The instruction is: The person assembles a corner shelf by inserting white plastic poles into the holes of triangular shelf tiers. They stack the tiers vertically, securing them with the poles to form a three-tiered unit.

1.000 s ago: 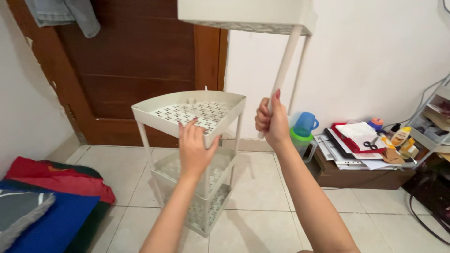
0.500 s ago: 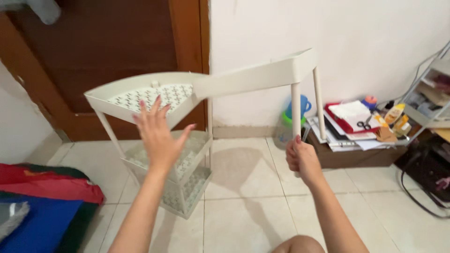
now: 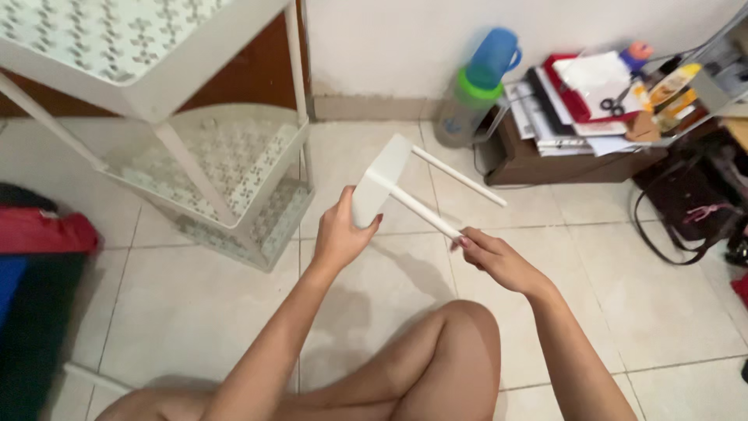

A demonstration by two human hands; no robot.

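A loose white shelf tier (image 3: 383,178) with two thin legs (image 3: 460,178) hangs tilted over the tiled floor. My left hand (image 3: 340,234) grips the tier's lower edge. My right hand (image 3: 491,255) closes around the end of the nearer leg. To the left stands a white three-tier corner rack (image 3: 179,70) with perforated shelves, apart from both hands. My bare knee (image 3: 452,343) shows below the hands.
A clear bottle with a blue cup and green ring (image 3: 473,86) stands by the wall. A low brown box (image 3: 561,160) carries papers, scissors and small bottles. A black bag with cords (image 3: 686,203) lies right. Red and blue fabric (image 3: 39,249) lies left.
The view has dropped towards the floor. The loose tier came down from head height and turned on edge. My left hand left the rack and took hold of the tier.
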